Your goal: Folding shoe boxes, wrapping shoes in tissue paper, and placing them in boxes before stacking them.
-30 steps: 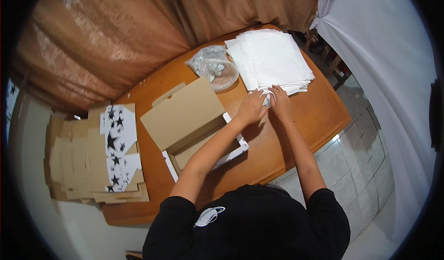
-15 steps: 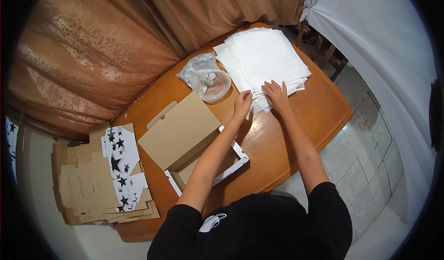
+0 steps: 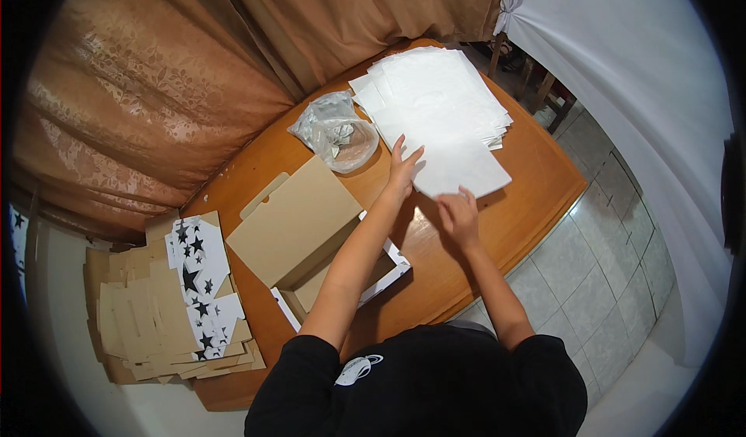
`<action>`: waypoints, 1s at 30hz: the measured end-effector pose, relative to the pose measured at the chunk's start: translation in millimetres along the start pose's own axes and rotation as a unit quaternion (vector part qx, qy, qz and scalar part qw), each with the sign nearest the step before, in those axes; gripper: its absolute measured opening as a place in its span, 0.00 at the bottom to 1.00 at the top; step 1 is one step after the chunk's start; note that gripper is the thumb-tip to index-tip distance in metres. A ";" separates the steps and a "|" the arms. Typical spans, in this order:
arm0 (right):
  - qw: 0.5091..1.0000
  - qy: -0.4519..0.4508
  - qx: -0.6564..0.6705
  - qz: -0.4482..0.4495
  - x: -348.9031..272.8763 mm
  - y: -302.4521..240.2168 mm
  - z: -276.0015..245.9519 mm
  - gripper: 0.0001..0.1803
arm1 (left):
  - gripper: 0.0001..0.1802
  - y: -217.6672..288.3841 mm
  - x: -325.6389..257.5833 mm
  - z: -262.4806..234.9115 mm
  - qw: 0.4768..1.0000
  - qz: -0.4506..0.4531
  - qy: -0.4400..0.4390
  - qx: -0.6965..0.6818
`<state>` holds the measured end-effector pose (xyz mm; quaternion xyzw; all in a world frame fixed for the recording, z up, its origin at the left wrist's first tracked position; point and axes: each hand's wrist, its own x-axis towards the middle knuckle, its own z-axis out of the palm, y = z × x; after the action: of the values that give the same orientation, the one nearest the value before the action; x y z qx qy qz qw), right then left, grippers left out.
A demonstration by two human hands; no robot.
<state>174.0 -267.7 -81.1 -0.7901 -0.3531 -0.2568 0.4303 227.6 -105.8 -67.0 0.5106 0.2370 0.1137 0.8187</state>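
Observation:
A stack of white tissue-like paper sheets lies at the far end of the table. From its near side a white sheet extends toward me, with its near edge over the tabletop. My right hand pinches that near edge, its fingers bent. At the sheet's left edge my left hand has its thumb and fingers apart. Below my left forearm stands an open cardboard box, brown inside and white on its outer walls, its lid raised to the left. My left forearm hides part of the box.
A clear plastic bag with small pieces in it sits left of the paper. At the table's left end lies a pile of flat brown cardboard blanks, topped by a white one with black stars. Brown curtains hang behind the wooden table.
The white sheet has come toward me over the near edge of the stack. My right hand has moved nearer and closed on its edge; my left-hand fingers have spread.

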 end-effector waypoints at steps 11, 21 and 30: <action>0.941 0.037 0.145 0.302 25.9 19.5 -43.8 0.14 | 0.31 76.6 -93.6 -29.2 0.939 0.233 -0.145 0.208; 0.797 -0.166 0.494 0.304 68.8 -70.6 6.7 0.16 | 0.24 110.8 -204.1 -145.3 0.960 0.231 0.059 0.148; 0.957 -0.252 0.125 0.069 30.5 -125.8 75.8 0.10 | 0.24 70.9 -243.8 -256.4 0.875 0.224 0.304 0.303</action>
<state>102.5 -144.2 -34.5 -0.7918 -0.4239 0.0271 0.4390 -107.8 22.4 -31.5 0.7132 0.3759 0.3665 0.4645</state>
